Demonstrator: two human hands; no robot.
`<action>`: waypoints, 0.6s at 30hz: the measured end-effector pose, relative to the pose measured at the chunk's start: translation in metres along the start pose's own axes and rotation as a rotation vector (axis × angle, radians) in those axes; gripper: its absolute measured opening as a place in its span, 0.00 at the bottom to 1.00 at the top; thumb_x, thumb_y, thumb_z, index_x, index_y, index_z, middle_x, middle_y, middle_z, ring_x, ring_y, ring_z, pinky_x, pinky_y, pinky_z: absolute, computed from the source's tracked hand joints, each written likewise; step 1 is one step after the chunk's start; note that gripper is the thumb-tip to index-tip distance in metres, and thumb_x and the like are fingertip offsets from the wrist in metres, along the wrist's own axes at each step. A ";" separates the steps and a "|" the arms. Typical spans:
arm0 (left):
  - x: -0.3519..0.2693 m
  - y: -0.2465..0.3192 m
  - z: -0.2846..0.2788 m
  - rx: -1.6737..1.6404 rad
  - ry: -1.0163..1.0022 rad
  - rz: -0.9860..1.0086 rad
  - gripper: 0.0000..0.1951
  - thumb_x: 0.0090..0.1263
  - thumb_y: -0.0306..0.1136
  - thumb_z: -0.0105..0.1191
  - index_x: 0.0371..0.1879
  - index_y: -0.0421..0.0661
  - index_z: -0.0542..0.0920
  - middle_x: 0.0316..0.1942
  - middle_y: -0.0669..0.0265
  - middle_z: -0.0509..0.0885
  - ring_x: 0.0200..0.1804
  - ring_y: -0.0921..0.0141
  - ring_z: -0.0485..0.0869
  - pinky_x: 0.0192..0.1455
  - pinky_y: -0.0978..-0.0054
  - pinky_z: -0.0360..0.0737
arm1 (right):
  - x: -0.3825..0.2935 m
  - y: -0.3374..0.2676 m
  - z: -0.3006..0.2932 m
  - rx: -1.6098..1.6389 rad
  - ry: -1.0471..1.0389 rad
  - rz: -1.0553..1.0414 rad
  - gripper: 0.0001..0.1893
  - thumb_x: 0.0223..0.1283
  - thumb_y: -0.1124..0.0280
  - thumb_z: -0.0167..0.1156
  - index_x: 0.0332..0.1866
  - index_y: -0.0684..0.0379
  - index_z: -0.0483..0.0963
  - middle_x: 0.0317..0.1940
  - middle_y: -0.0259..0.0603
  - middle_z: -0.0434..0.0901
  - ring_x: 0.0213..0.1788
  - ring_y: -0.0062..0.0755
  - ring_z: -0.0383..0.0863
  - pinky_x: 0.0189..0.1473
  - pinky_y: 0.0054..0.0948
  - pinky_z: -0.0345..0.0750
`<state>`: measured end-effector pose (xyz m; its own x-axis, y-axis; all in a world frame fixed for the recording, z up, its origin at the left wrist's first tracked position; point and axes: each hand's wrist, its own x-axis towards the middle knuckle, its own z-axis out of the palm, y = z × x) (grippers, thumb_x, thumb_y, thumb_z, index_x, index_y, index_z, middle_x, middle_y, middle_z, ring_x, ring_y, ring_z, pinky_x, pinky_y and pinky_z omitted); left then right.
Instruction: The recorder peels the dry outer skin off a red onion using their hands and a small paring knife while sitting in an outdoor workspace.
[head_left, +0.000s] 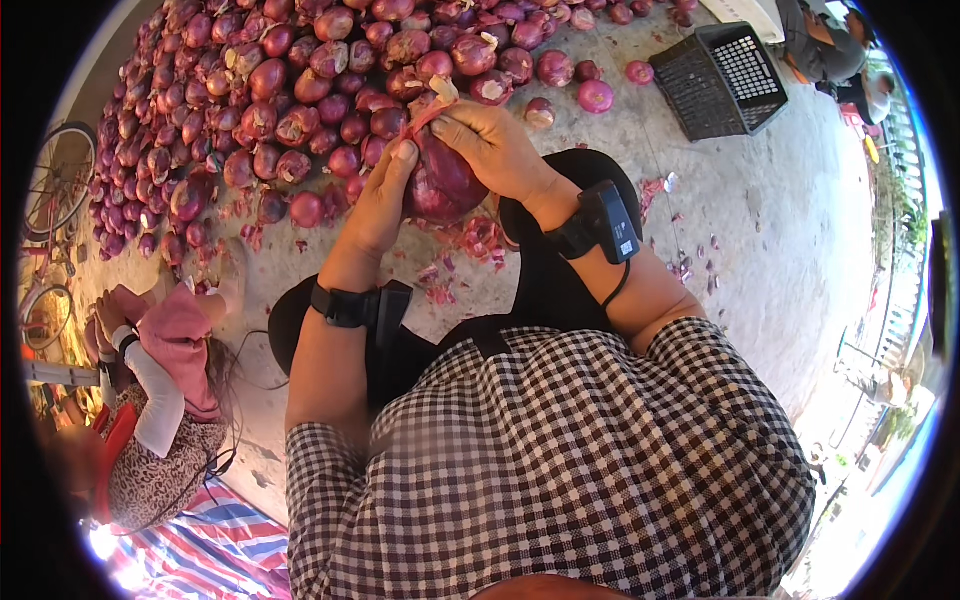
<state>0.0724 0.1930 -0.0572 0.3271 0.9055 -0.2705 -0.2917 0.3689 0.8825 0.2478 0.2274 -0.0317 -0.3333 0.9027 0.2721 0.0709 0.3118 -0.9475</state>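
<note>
Between my hands is a large red onion (444, 180), its dry neck and loose skin pointing up and away from me. My left hand (382, 191) grips it from the left, the thumb near the neck. From the right, my right hand (499, 150) pinches the dry skin at the neck with thumb and fingers. Beyond both hands spreads a big heap of red onions (311, 86). Shed onion skins (480, 244) lie on the concrete floor below the held onion. Both wrists carry black strapped devices.
A black plastic crate (694, 94) lies tipped at the upper right, near a few loose onions (596, 97). Another person (161, 420) sits at the lower left beside a striped tarp (217, 547). Bicycles (60, 180) stand at the far left. More people are at the upper right.
</note>
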 end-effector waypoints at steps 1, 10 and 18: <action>0.001 -0.001 0.000 -0.008 0.015 -0.005 0.29 0.77 0.52 0.39 0.66 0.39 0.66 0.63 0.63 0.71 0.66 0.72 0.67 0.69 0.72 0.62 | 0.000 0.000 0.000 -0.012 0.003 0.007 0.10 0.67 0.70 0.55 0.46 0.65 0.77 0.34 0.50 0.80 0.36 0.35 0.80 0.43 0.29 0.75; 0.004 -0.001 0.003 -0.213 0.114 -0.078 0.26 0.79 0.49 0.35 0.66 0.44 0.65 0.63 0.61 0.73 0.62 0.67 0.75 0.65 0.65 0.73 | 0.001 0.002 0.004 -0.078 0.167 0.041 0.09 0.67 0.70 0.54 0.41 0.66 0.77 0.27 0.48 0.77 0.30 0.31 0.76 0.35 0.31 0.73; 0.005 -0.001 0.004 -0.275 0.227 -0.067 0.23 0.79 0.46 0.35 0.62 0.41 0.70 0.58 0.61 0.77 0.57 0.69 0.78 0.61 0.69 0.76 | 0.005 -0.004 0.003 0.029 0.202 0.068 0.13 0.71 0.67 0.50 0.37 0.66 0.76 0.28 0.40 0.79 0.32 0.24 0.75 0.38 0.28 0.73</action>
<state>0.0783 0.1962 -0.0580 0.1550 0.8894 -0.4301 -0.5172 0.4440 0.7317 0.2429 0.2295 -0.0269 -0.1330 0.9634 0.2328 0.0590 0.2421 -0.9684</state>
